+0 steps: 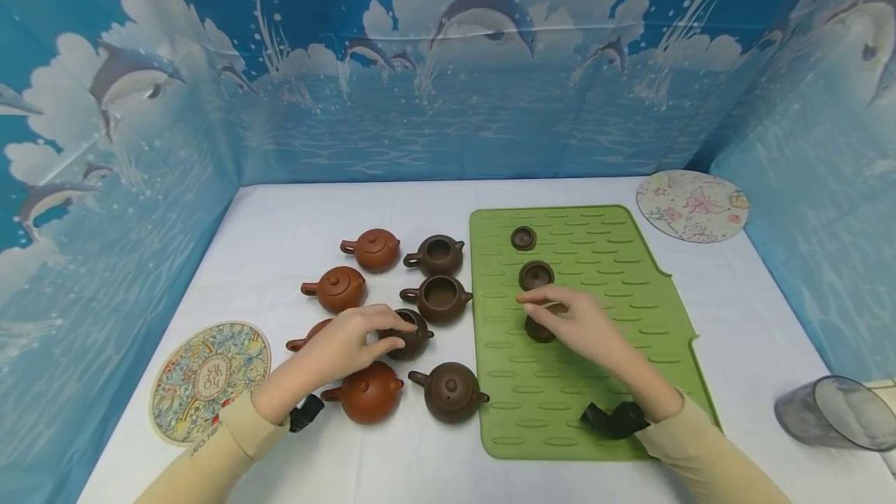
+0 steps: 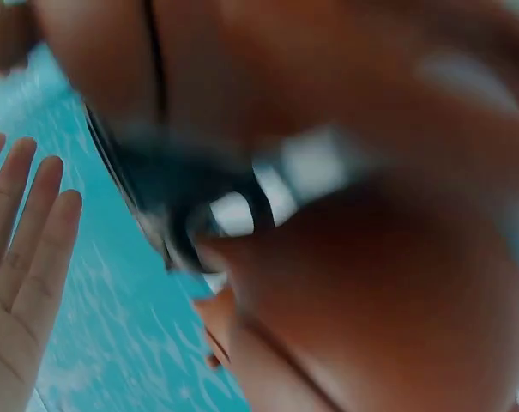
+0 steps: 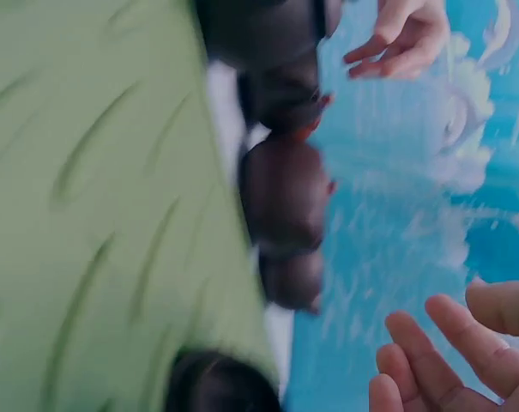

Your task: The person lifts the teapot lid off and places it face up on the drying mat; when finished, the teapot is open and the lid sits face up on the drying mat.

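My left hand (image 1: 360,337) hovers over a dark brown teapot (image 1: 414,343) without a lid, its fingers straight in the left wrist view. Whether it touches the pot cannot be told. Two more lidless dark teapots stand behind, a larger one (image 1: 442,299) and a smaller one (image 1: 439,256). In front is a dark teapot (image 1: 452,393) with its lid on. My right hand (image 1: 584,325) is above a dark lid (image 1: 539,329) on the green mat, partly covering it; the fingers are loosely bent with nothing visible between them. Two more dark lids lie behind, a middle one (image 1: 537,275) and a small one (image 1: 523,238).
Several lidded reddish teapots, including a large one (image 1: 371,393), stand in a column at left. The ribbed green mat (image 1: 595,426) lies at right. A patterned round mat (image 1: 210,372), another round mat (image 1: 693,206) and a grey clear cup (image 1: 833,413) lie toward the edges.
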Action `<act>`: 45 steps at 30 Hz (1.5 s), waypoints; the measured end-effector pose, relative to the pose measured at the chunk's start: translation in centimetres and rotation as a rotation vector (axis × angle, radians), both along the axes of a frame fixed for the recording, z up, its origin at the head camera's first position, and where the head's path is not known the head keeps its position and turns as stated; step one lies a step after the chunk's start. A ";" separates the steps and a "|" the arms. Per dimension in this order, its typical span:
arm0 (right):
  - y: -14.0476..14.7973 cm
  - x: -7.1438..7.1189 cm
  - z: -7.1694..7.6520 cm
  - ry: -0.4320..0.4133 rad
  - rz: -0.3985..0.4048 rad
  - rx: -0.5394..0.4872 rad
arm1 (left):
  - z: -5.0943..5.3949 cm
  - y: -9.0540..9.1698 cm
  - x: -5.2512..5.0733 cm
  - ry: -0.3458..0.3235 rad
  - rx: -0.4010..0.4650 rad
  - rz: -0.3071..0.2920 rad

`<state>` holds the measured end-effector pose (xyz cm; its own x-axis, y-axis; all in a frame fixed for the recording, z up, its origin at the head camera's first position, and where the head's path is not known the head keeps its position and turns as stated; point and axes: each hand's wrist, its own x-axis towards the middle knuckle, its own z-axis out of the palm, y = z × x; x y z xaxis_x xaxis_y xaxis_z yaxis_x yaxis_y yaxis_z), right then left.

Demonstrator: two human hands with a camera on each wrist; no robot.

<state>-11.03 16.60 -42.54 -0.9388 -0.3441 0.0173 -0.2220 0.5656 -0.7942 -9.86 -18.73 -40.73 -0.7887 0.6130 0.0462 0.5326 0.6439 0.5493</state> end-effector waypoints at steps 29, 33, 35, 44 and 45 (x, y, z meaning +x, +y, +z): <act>-8.0 3.6 -1.3 0.167 0.507 0.039 | -2.9 3.2 1.7 -0.106 -0.053 -0.148; -8.1 3.7 -1.4 0.171 0.493 0.048 | -3.0 3.1 1.6 -0.114 -0.049 -0.144; -8.1 3.6 -1.4 0.172 0.492 0.037 | -3.1 3.0 1.5 -0.122 -0.045 -0.144; -8.0 3.5 -1.9 0.183 0.475 -0.069 | -3.3 2.9 1.2 -0.128 -0.040 -0.163; -7.9 3.5 -2.0 0.166 0.467 -0.085 | -3.3 2.9 1.1 -0.130 -0.041 -0.163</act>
